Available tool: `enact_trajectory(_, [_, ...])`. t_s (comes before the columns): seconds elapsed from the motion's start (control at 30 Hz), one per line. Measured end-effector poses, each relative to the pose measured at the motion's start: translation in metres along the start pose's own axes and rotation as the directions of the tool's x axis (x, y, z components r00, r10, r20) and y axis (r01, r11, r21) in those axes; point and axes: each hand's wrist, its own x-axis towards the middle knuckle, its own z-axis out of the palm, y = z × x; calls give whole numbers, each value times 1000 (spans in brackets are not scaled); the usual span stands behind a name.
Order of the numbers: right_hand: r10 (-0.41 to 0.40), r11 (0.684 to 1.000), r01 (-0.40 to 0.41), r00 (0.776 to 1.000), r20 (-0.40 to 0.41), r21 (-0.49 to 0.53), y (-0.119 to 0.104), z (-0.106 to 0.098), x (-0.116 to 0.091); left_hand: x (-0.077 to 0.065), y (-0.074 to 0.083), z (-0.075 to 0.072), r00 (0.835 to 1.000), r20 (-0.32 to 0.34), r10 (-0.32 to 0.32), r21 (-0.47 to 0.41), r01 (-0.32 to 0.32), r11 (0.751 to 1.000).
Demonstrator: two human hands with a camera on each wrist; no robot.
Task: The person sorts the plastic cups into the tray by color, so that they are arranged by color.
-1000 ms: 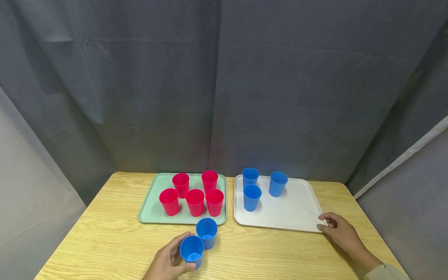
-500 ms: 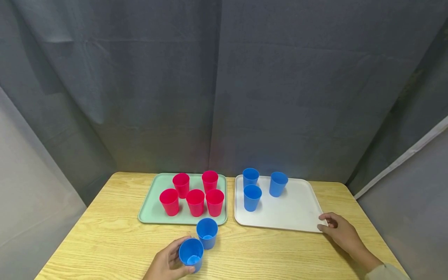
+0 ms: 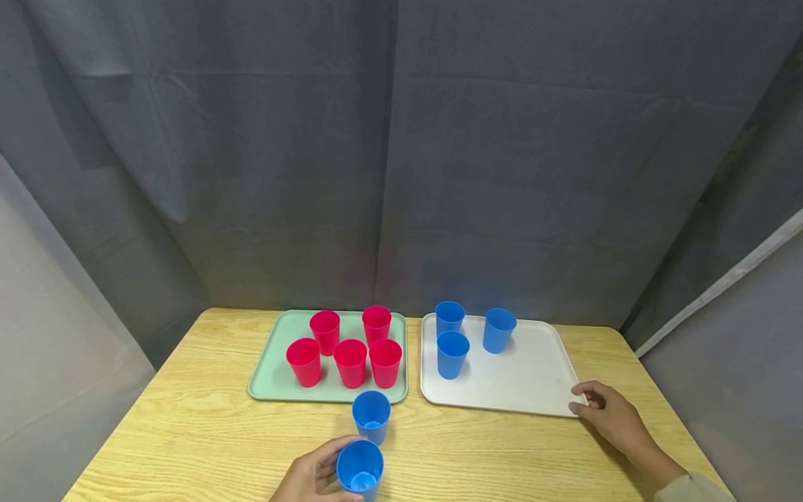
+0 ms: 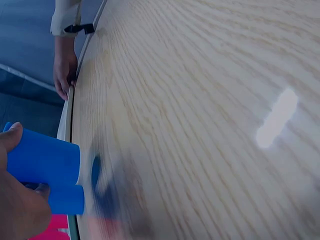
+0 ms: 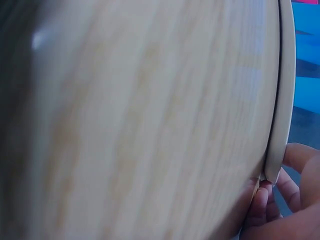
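Note:
In the head view my left hand grips a blue cup near the table's front edge, thumb on the near side and fingers behind. A second blue cup stands upright just beyond it, in front of the mint-green tray. The left wrist view has the held cup with the other cup partly hidden behind the hand. My right hand pinches the near right corner of the white tray. Towards that tray's left side stand three blue cups. The right wrist view shows fingers at the corner.
Several red cups stand upright on the mint-green tray. Both trays lie side by side at the back of the wooden table, with a narrow gap between them. Grey curtains hang behind and at the sides.
My left hand has moved the gripped blue cup to the right and nearer the front edge, in front of the standing cup. The right hand and the trays stay where they were.

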Motion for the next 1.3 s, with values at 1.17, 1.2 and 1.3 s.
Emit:
enact_trajectory(1.17, [16,1000,-16,1000,3,17,1,1,1,76,35,102,996,86,35,-181,-19,983])
enact_trajectory(1.2, [14,1000,-14,1000,1,14,1,1,1,80,36,105,996,83,34,-185,-18,983])
enact_trajectory(1.3, [8,1000,-8,1000,-6,13,0,0,1,89,38,113,997,65,46,-192,-33,981])
